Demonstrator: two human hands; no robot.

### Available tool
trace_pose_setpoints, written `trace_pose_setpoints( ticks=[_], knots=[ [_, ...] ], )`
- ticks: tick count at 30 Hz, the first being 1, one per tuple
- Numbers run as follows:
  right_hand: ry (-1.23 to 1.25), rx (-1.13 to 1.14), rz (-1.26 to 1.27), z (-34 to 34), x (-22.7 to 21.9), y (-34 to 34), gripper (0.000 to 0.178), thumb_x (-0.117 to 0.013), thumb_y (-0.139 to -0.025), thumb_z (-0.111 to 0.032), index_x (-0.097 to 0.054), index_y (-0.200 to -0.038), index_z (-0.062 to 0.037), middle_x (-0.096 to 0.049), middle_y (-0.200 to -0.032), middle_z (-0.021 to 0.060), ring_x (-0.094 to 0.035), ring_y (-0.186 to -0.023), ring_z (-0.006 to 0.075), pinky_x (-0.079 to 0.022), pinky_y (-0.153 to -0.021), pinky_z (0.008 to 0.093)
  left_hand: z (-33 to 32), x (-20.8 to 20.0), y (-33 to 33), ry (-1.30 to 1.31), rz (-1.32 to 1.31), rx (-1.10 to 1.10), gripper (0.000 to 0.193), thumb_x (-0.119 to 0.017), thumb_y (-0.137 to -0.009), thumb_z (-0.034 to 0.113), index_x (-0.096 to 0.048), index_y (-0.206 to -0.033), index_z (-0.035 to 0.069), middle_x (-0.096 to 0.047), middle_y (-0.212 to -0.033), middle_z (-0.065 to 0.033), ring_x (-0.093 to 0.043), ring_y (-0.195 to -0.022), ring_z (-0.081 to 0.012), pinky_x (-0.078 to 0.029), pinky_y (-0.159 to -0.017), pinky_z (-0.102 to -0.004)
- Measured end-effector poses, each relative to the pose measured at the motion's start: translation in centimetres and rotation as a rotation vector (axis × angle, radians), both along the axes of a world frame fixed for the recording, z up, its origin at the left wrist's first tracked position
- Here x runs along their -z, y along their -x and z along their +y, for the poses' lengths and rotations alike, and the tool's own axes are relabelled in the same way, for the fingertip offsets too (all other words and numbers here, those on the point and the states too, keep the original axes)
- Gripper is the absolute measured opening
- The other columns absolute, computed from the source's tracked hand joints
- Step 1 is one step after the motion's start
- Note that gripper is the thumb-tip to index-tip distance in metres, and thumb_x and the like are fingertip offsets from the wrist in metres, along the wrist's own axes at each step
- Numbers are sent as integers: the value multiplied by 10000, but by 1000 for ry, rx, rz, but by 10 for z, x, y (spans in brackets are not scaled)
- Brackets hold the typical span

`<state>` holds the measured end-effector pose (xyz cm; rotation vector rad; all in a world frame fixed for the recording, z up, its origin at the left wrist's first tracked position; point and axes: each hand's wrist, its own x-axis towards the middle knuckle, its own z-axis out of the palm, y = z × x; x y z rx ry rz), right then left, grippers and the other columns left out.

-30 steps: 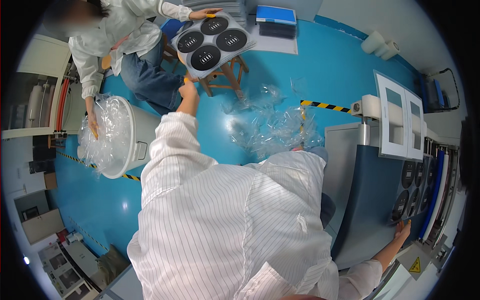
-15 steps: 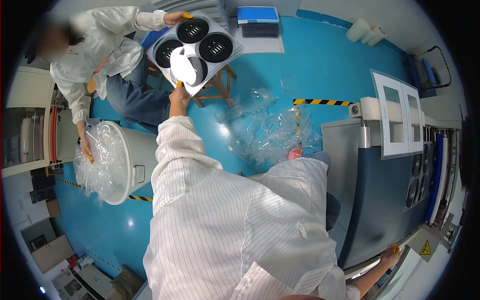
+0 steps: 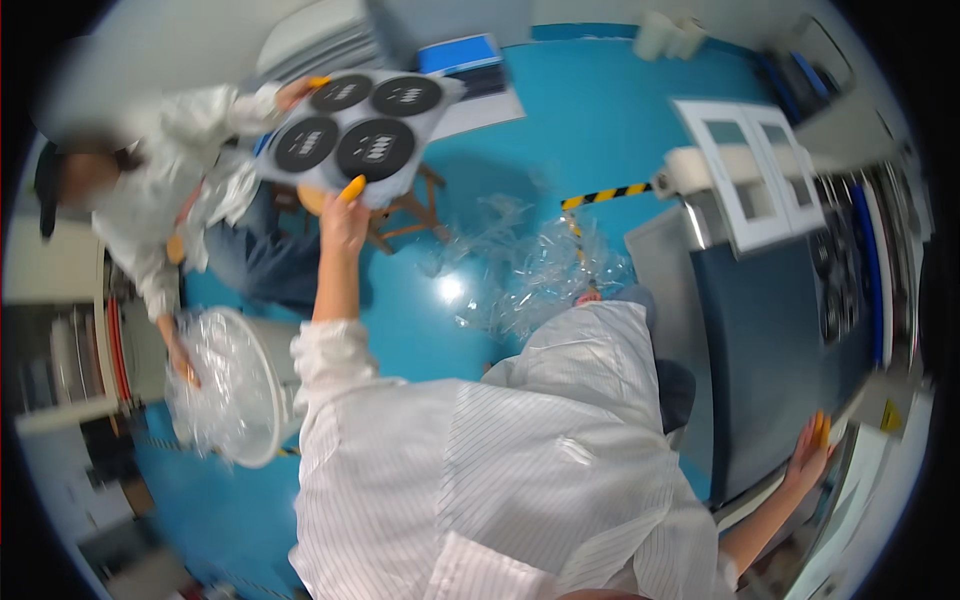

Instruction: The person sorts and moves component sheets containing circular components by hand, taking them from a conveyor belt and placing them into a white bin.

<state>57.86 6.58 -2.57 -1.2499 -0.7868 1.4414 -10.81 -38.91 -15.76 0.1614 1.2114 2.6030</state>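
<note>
My left hand [image 3: 345, 222] reaches up and grips the near edge of a flat, pale sheet [image 3: 354, 118] with several round black pieces printed with white marks. Its thumb, in a yellow finger cot, presses on the sheet's edge; the fingers beneath are hidden. A co-worker's hand [image 3: 294, 94] holds the same sheet at its far left side. To the right, my right hand [image 3: 808, 455] is beside the edge of a machine with a dark flat bed [image 3: 770, 370]. Its fingers, with yellow cots, are stretched out and hold nothing.
The co-worker's other hand [image 3: 182, 360] touches clear film in a white bin [image 3: 262, 400]. Crumpled clear film [image 3: 545, 265] lies on the blue floor. A wooden stool [image 3: 425, 215] stands below the sheet. A white frame panel [image 3: 745, 175] sits on the machine.
The sheet has shifted left and changed tilt, so the glare on it is gone. My left forearm shows more bare skin. The whole view has turned, and my right hand appears higher.
</note>
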Motion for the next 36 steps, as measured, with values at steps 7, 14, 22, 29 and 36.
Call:
trace_pose_setpoints(
  ticks=[7,14,22,29,36],
  knots=[
    [-120,-175,-42,-48,-20,83,395,-335,-920,-198,-360,-1237,37,-447,-1220,184,-481,-1090,235,-400,-920,300,18,-75,-69,-133,268,536,293,-454,-843,116,-454,-1123,28,-536,-1053,-120,-541,-975,-255,-466,-830,-391],
    [-162,-227,64,-76,-18,104,366,-289,-872,-53,-374,-1210,58,-499,-1115,198,-541,-966,229,-436,-864,307,120,-146,-155,-291,-36,533,263,-490,-839,86,-513,-1084,-8,-549,-1107,-144,-524,-1028,-275,-406,-892,-451],
    [-18,-249,47,-101,-9,119,364,-291,-839,28,-404,-1183,69,-522,-1058,187,-557,-893,196,-459,-808,270,281,-127,-204,-161,52,649,225,-514,-813,56,-490,-1032,10,-570,-1016,-91,-557,-947,-192,-460,-829,-322],
    [3,-374,85,-96,-9,150,331,-312,-873,-17,-422,-1178,52,-546,-1038,156,-556,-887,186,-452,-799,272,365,-109,-253,-167,-22,848,262,-497,-809,-35,-443,-1060,18,-548,-1016,-91,-563,-912,-180,-470,-817,-299],
    [-21,-473,53,-64,-9,208,313,-339,-870,-5,-422,-1166,53,-549,-1009,159,-571,-837,184,-462,-781,272,365,-113,-250,284,63,961,163,-562,-821,92,-556,-807,-71,-602,-735,-103,-605,-624,-166,-497,-562,-255]
  ],
)
